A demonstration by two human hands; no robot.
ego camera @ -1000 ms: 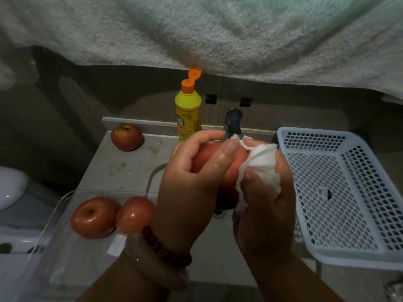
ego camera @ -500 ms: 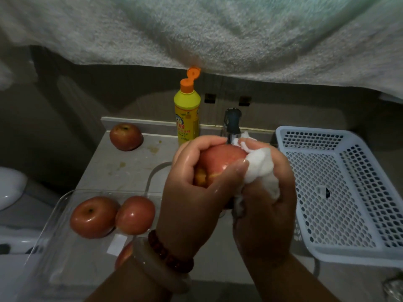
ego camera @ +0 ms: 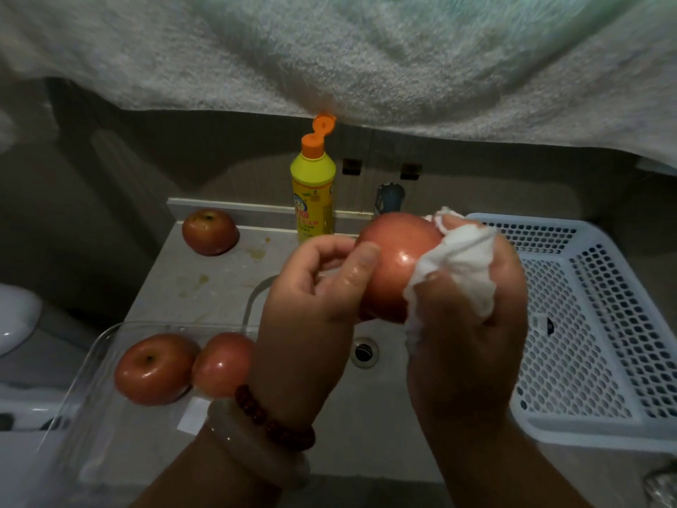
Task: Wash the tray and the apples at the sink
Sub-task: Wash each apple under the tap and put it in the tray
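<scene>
Over the sink basin [ego camera: 366, 394] I hold a wet red apple [ego camera: 394, 265] between both hands. My left hand [ego camera: 315, 302] touches its left side with thumb and curled fingers. My right hand [ego camera: 465, 317] grips a crumpled white tissue [ego camera: 458, 269] pressed against the apple's right side. Two more red apples [ego camera: 155, 368] [ego camera: 221, 364] lie in the clear plastic tray [ego camera: 91, 364] at the lower left. Another apple [ego camera: 210, 231] sits on the counter at the back left.
A yellow detergent bottle [ego camera: 313, 192] with its orange cap flipped open stands behind the sink beside the tap [ego camera: 390, 198]. A white perforated basket [ego camera: 586, 324] fills the right side. A pale towel [ego camera: 329, 53] hangs overhead. The drain [ego camera: 364, 352] lies below my hands.
The apple has turned and shifted right in my hands; my left fingers have slid off its top to its left side, and the tissue now wipes its right side.
</scene>
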